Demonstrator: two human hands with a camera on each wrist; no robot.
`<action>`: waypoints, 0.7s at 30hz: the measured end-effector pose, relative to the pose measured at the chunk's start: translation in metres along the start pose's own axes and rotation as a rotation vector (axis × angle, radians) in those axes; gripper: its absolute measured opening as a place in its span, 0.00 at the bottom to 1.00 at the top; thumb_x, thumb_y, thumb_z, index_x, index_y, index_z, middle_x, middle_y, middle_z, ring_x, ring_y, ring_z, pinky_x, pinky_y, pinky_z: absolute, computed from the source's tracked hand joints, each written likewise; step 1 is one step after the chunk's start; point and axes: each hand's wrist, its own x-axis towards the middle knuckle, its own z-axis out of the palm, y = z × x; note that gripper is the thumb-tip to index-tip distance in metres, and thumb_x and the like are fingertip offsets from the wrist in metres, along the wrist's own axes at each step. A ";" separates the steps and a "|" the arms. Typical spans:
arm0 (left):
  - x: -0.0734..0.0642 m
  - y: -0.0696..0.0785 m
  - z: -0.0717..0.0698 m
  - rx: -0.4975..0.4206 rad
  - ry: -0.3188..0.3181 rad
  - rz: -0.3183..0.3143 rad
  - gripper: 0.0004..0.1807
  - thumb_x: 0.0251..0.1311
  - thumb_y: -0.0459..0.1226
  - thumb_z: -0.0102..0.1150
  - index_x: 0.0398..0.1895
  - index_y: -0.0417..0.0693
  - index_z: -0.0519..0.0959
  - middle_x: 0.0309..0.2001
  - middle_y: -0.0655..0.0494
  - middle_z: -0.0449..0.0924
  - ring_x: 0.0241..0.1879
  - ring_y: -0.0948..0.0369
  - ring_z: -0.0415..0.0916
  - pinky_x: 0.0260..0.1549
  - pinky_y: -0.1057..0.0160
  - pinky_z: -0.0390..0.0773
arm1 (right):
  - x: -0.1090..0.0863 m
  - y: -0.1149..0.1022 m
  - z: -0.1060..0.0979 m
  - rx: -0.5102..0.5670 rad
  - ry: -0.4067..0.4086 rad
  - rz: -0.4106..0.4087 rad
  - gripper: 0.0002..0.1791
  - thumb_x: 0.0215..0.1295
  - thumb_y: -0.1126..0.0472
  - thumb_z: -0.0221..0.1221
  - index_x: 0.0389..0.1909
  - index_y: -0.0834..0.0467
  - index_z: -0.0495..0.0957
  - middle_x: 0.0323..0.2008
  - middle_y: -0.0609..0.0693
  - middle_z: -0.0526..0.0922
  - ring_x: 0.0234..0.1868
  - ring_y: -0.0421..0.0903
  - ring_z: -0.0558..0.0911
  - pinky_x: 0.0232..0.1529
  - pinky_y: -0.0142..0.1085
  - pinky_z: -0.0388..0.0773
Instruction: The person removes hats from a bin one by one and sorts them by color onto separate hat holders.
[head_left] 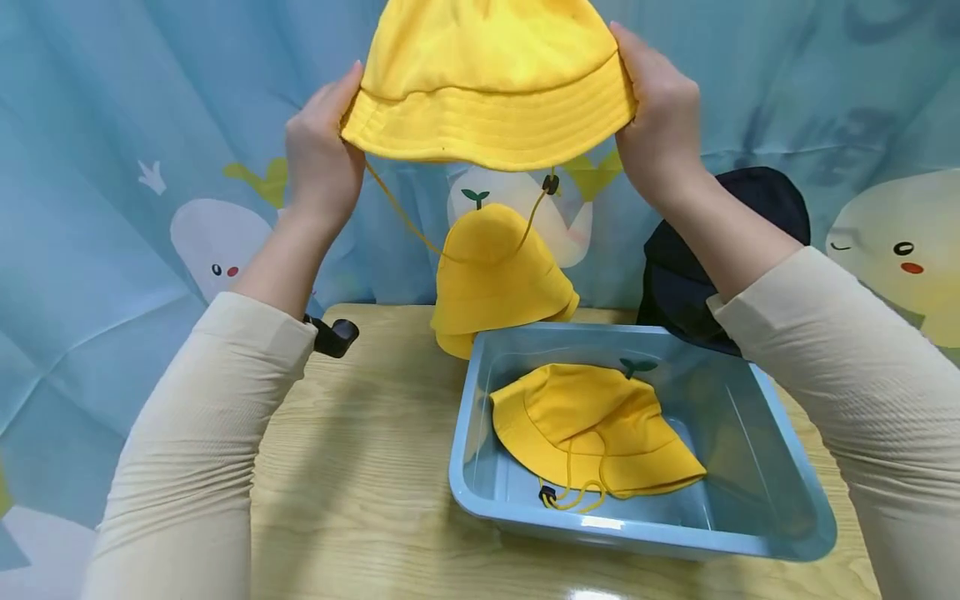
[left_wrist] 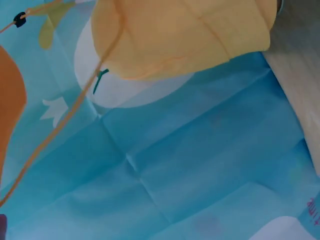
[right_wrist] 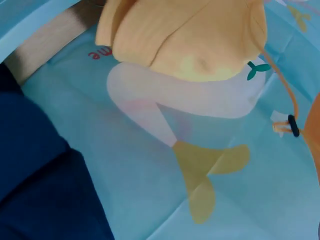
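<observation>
High in the head view, both hands hold up a yellow bucket hat (head_left: 487,117) by opposite sides of its brim. The left hand (head_left: 326,142) grips the left edge, and the right hand (head_left: 660,117) grips the right edge. A thin yellow chin cord (head_left: 405,218) with a black toggle (head_left: 551,183) hangs below the brim. The hat's top is cut off by the frame. Behind the cord, a second yellow hat (head_left: 498,279) with a green sprout stands on the table. Another yellow hat (head_left: 585,425) lies on its side in a blue bin (head_left: 645,533).
Dark navy caps (head_left: 765,208) are stacked behind the bin's right rear corner, partly hidden by the right forearm. A black curved object (head_left: 335,337) shows beside the left sleeve. A blue cartoon-print curtain (head_left: 97,250) hangs behind the wooden table (head_left: 360,483).
</observation>
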 end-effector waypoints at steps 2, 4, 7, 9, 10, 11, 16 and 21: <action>0.003 -0.002 0.003 0.029 -0.074 -0.100 0.19 0.68 0.33 0.49 0.61 0.43 0.72 0.56 0.46 0.77 0.58 0.57 0.74 0.57 0.70 0.69 | 0.000 0.001 0.006 0.001 0.002 0.006 0.22 0.73 0.55 0.47 0.63 0.61 0.70 0.52 0.59 0.79 0.53 0.52 0.78 0.57 0.31 0.71; 0.005 -0.005 0.008 0.048 -0.144 -0.212 0.20 0.69 0.34 0.49 0.62 0.45 0.72 0.58 0.47 0.76 0.59 0.58 0.73 0.58 0.70 0.68 | -0.001 0.003 0.012 0.003 -0.005 0.033 0.21 0.74 0.56 0.47 0.63 0.59 0.70 0.52 0.59 0.79 0.53 0.52 0.78 0.58 0.32 0.71; 0.001 -0.013 0.019 0.068 -0.198 -0.329 0.18 0.71 0.37 0.45 0.61 0.45 0.74 0.55 0.46 0.78 0.56 0.58 0.74 0.55 0.68 0.70 | -0.004 0.007 0.025 -0.009 -0.020 0.070 0.21 0.73 0.59 0.48 0.63 0.59 0.70 0.53 0.58 0.79 0.54 0.52 0.78 0.58 0.36 0.72; -0.006 -0.019 0.030 0.065 -0.165 -0.348 0.17 0.72 0.39 0.43 0.55 0.42 0.78 0.47 0.43 0.81 0.49 0.55 0.77 0.50 0.65 0.72 | -0.009 0.010 0.034 -0.017 -0.029 0.072 0.21 0.73 0.60 0.48 0.63 0.61 0.70 0.53 0.60 0.79 0.54 0.53 0.78 0.58 0.38 0.72; -0.009 -0.022 0.037 0.039 -0.127 -0.357 0.17 0.72 0.39 0.43 0.50 0.41 0.80 0.40 0.43 0.81 0.43 0.54 0.78 0.46 0.65 0.73 | -0.012 0.012 0.037 -0.020 -0.031 0.068 0.20 0.73 0.61 0.48 0.63 0.62 0.70 0.53 0.61 0.79 0.54 0.54 0.78 0.57 0.40 0.73; -0.013 -0.024 0.043 -0.090 -0.106 -0.421 0.17 0.72 0.40 0.44 0.46 0.40 0.81 0.36 0.45 0.81 0.39 0.56 0.78 0.44 0.66 0.73 | -0.015 0.014 0.041 -0.025 -0.033 0.064 0.20 0.73 0.62 0.48 0.63 0.62 0.70 0.53 0.61 0.78 0.54 0.55 0.78 0.57 0.41 0.73; -0.033 -0.030 0.073 -0.950 0.098 -0.714 0.21 0.70 0.43 0.47 0.22 0.41 0.79 0.19 0.54 0.71 0.22 0.61 0.72 0.32 0.69 0.73 | -0.032 0.022 0.055 -0.056 -0.118 0.096 0.21 0.73 0.64 0.46 0.65 0.62 0.66 0.55 0.62 0.76 0.56 0.56 0.76 0.56 0.45 0.74; -0.057 -0.045 0.087 -1.092 0.114 -0.875 0.21 0.70 0.45 0.48 0.24 0.41 0.77 0.21 0.53 0.72 0.25 0.61 0.74 0.34 0.69 0.75 | -0.054 0.034 0.066 -0.143 -0.385 0.083 0.25 0.73 0.69 0.44 0.70 0.62 0.58 0.58 0.64 0.72 0.54 0.60 0.76 0.49 0.50 0.77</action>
